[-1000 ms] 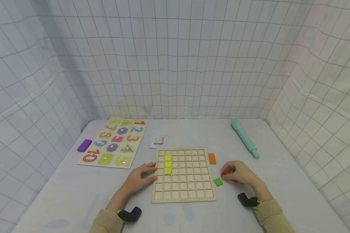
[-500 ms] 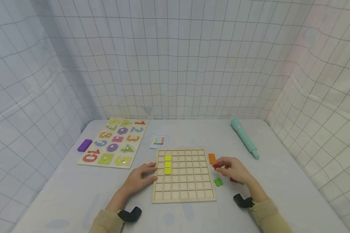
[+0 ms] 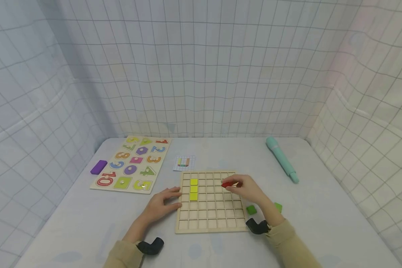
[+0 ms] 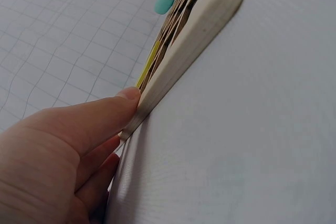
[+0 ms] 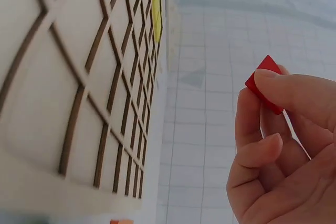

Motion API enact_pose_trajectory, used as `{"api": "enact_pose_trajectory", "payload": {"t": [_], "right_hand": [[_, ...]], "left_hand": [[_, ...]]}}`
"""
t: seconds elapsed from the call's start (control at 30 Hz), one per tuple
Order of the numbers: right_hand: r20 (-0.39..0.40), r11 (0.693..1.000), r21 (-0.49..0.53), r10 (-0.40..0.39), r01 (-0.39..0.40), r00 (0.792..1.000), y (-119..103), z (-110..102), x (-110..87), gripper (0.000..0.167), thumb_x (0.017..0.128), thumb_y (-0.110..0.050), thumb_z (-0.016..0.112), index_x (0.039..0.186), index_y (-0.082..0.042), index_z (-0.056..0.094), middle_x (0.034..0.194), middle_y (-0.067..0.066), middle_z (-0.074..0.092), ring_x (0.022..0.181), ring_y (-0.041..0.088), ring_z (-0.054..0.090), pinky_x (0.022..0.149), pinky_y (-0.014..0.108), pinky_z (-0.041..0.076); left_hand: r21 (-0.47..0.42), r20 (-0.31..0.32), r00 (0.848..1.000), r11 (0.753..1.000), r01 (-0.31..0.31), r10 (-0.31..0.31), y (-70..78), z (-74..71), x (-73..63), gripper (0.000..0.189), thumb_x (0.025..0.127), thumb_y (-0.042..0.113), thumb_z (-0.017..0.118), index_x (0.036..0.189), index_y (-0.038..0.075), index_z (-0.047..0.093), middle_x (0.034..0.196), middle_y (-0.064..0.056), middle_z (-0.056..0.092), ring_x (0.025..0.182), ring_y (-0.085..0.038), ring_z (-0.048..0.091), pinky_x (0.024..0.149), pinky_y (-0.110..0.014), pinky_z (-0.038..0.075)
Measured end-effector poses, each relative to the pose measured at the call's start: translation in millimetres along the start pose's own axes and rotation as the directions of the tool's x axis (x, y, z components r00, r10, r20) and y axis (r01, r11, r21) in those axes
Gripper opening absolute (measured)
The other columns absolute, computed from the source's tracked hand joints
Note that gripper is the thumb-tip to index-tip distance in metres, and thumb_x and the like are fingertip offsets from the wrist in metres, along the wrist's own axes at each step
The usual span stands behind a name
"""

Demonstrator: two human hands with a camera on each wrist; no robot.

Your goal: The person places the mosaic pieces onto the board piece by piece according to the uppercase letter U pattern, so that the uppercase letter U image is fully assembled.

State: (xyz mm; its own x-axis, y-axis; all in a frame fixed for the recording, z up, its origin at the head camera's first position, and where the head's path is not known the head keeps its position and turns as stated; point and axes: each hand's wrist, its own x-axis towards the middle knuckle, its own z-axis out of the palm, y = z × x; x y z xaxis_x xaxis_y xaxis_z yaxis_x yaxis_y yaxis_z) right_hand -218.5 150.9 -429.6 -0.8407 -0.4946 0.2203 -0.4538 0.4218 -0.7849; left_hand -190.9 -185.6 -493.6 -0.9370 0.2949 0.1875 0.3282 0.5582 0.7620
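three yellow square tiles [image 3: 194, 189] already sit in the pale wooden grid board [image 3: 202, 214], whose edge the left hand [image 3: 159, 206] touches, thumb and fingers apart, while a flat red tile [image 3: 226, 184], pinched over the board by the right hand [image 3: 248, 188], and a flat green tile [image 3: 251, 210] alongside are not yet placed.

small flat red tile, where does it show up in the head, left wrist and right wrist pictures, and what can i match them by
Head: small flat red tile right of and below centre, pinched in the right hand.
Left wrist: not in this picture.
Right wrist: right of and above centre, between thumb and fingers.
Shared landmark: pale wooden grid board, below centre, upper middle and left side respectively.
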Motion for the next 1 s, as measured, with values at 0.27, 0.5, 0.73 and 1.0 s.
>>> {"api": "enact_pose_trajectory", "payload": {"t": [0.27,0.5,0.73,1.0], "right_hand": [[0.013,0.997,0.074,0.037,-0.038,0.999,-19,31,22.9,0.019,0.082,-0.01,0.072,0.1,-0.005,0.067,0.093,0.004,0.067,0.078,0.016,0.062,0.064,0.024,0.053],[0.024,0.988,0.103,0.113,-0.115,0.993,-27,57,34.3,0.015,0.082,-0.011,0.072,0.097,-0.008,0.07,0.093,0.0,0.068,0.079,0.012,0.063,0.067,0.024,0.054],[0.028,0.983,0.104,0.151,-0.153,0.988,-29,74,36.5,0.012,0.079,-0.009,0.074,0.091,-0.01,0.071,0.089,0.0,0.067,0.076,0.011,0.061,0.068,0.024,0.054],[0.073,0.97,0.029,0.238,-0.24,0.969,-29,87,39.2,0.01,0.078,-0.009,0.074,0.086,-0.014,0.072,0.087,-0.004,0.065,0.07,0.01,0.058,0.056,0.023,0.051]], "left_hand": [[0.003,0.006,1.0,1.0,-0.003,0.003,0.7,-0.4,0.2,0.041,0.081,0.032,0.074,0.115,0.01,0.067,0.133,-0.004,0.055,0.131,-0.025,0.041,0.115,-0.039,0.022],[0.011,0.014,1.0,1.0,0.005,-0.005,2.2,-1.2,-0.3,0.041,0.082,0.033,0.073,0.115,0.011,0.067,0.133,-0.003,0.054,0.131,-0.024,0.041,0.115,-0.039,0.022],[0.001,0.019,1.0,1.0,0.014,-0.014,2.6,-0.5,-0.5,0.04,0.082,0.033,0.073,0.115,0.012,0.067,0.133,-0.003,0.054,0.131,-0.024,0.04,0.115,-0.041,0.023],[0.007,0.007,1.0,1.0,-0.011,0.011,1.2,-0.6,-0.3,0.039,0.081,0.031,0.074,0.114,0.011,0.068,0.132,-0.004,0.055,0.13,-0.026,0.041,0.114,-0.042,0.024]]}}
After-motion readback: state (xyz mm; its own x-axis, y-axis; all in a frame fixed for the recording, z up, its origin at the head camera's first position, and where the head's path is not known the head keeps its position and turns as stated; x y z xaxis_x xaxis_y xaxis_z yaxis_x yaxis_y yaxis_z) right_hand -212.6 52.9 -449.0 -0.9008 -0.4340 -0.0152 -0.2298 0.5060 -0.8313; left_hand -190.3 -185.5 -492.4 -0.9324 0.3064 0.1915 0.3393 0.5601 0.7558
